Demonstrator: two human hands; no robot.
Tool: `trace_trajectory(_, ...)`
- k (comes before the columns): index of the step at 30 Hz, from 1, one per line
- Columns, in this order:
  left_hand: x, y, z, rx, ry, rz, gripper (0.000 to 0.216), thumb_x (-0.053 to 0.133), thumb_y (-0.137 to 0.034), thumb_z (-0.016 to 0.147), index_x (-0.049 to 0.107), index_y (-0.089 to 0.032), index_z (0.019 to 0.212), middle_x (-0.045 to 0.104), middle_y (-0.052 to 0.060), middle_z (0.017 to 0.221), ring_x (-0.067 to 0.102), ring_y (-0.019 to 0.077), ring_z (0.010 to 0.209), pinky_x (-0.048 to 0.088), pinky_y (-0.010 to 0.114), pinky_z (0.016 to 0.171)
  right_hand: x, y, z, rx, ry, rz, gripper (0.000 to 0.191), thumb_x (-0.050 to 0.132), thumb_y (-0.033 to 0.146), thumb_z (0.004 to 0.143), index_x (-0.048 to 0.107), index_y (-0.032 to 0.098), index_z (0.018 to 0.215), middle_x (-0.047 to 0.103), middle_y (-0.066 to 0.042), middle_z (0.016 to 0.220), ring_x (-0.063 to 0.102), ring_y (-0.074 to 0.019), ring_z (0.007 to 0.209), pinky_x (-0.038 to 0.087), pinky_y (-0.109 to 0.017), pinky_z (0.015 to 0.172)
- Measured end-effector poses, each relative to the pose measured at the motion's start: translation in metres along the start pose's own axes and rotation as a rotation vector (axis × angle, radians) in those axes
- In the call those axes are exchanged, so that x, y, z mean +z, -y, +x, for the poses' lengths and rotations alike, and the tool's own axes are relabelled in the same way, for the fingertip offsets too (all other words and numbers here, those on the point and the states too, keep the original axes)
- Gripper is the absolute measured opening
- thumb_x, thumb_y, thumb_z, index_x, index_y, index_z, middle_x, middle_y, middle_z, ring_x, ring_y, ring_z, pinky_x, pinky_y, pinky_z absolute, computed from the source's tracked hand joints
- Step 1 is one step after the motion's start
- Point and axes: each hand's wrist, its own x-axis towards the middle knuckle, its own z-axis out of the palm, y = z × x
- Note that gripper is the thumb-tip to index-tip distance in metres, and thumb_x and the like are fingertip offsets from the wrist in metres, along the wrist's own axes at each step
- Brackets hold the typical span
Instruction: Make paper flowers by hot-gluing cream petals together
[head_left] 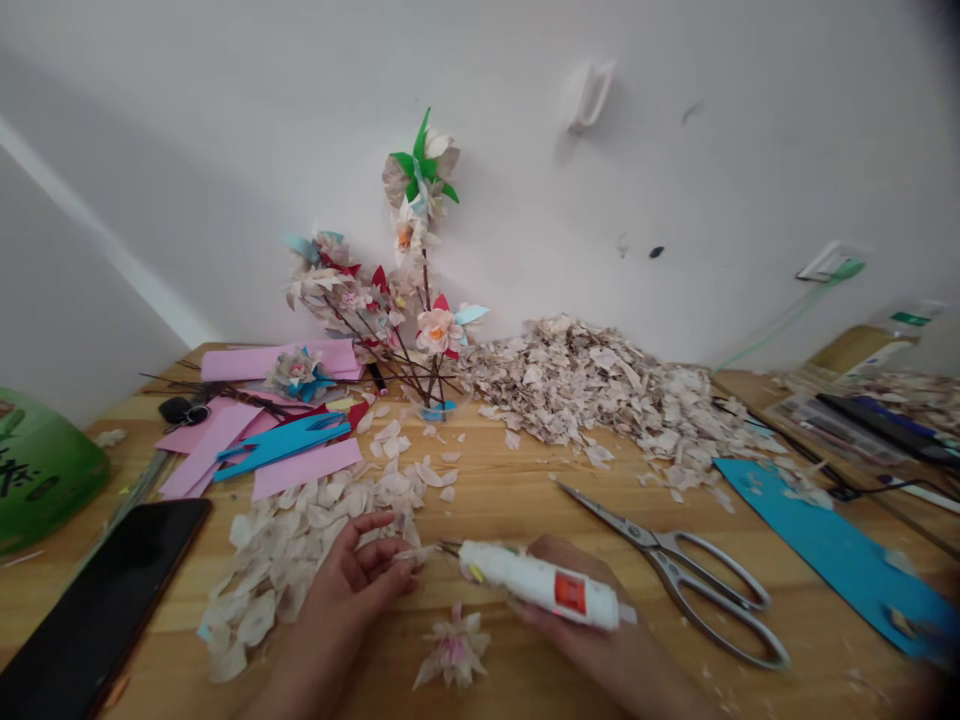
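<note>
My left hand [367, 575] pinches a pale dried petal [417, 553] between thumb and fingertips, just above the table. In my right hand [577, 620] is a white glue gun [517, 578] with a red label, its dark, narrow tip pointing left, close to the petal. Below and between my hands lies a small paper-like flower [453, 650] with pale petals and a pink centre. A pile of loose pale petals [277, 555] spreads beside and behind my left hand. Open-bladed metal scissors [667, 565] lie to the right of my right hand.
Finished flowers on stems [435, 330] stand near the wall. A large heap of dried petals [600, 380] sits behind. Pink strips [307, 470] and blue strips [292, 440] lie left, near a black phone [112, 600]. A blue sheet [832, 550] lies right.
</note>
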Motion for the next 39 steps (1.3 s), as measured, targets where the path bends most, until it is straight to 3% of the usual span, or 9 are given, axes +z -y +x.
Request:
trace_trajectory(3,-0.0014,-0.0016,-0.0008,-0.009,0.003,0.011,0.047,0.079,-0.02,0.058,0.05,-0.019,0.095,0.068,-0.003,0.067,0.063,0.0111,0.063,0.05,0.022,0.061,0.003,0.0095,0.0014,-0.046,0.066,-0.059,0.015,0.062,0.03,0.076,0.054,0.023,0.065,0.055,0.001,0.062,0.052,-0.0173,0.055,0.038,-0.028,0.05)
trace_trajectory(7,-0.003,-0.0004,-0.0008,-0.001,0.008,0.007,0.045,0.077,-0.021,0.062,0.049,-0.021,0.098,0.068,-0.004,0.068,0.063,0.0111,0.064,0.05,0.023,0.063,0.0039,0.0108,0.0023,-0.027,0.058,-0.065,0.014,0.06,0.027,0.077,0.053,0.024,0.065,0.054,0.0,0.062,0.051,-0.0183,0.055,0.035,-0.028,0.05)
trace_trajectory(18,-0.0021,-0.003,-0.0031,-0.009,0.0,-0.027,0.043,0.078,-0.021,0.06,0.052,-0.022,0.094,0.068,-0.004,0.068,0.063,0.012,0.063,0.05,0.023,0.062,0.0056,0.0042,0.0,-0.002,0.062,-0.097,0.021,0.057,0.029,0.079,0.044,0.025,0.063,0.049,0.001,0.062,0.048,-0.0185,0.056,0.034,-0.029,0.05)
trace_trajectory(26,-0.0011,-0.0018,-0.003,0.002,0.009,-0.033,0.043,0.078,-0.02,0.06,0.051,-0.021,0.093,0.068,-0.003,0.068,0.064,0.012,0.064,0.05,0.024,0.062,0.0068,0.0029,-0.0003,-0.08,0.062,-0.168,0.019,0.056,0.022,0.078,0.045,0.023,0.062,0.049,0.003,0.06,0.049,-0.0158,0.053,0.034,-0.026,0.049)
trace_trajectory(39,-0.0005,-0.0039,-0.0028,-0.001,0.001,-0.015,0.045,0.079,-0.02,0.059,0.052,-0.021,0.095,0.068,-0.003,0.068,0.064,0.0131,0.065,0.05,0.025,0.063,0.006,0.0038,0.0007,-0.08,0.029,-0.168,0.018,0.056,0.019,0.076,0.045,0.024,0.063,0.05,0.002,0.06,0.049,-0.0169,0.054,0.034,-0.026,0.049)
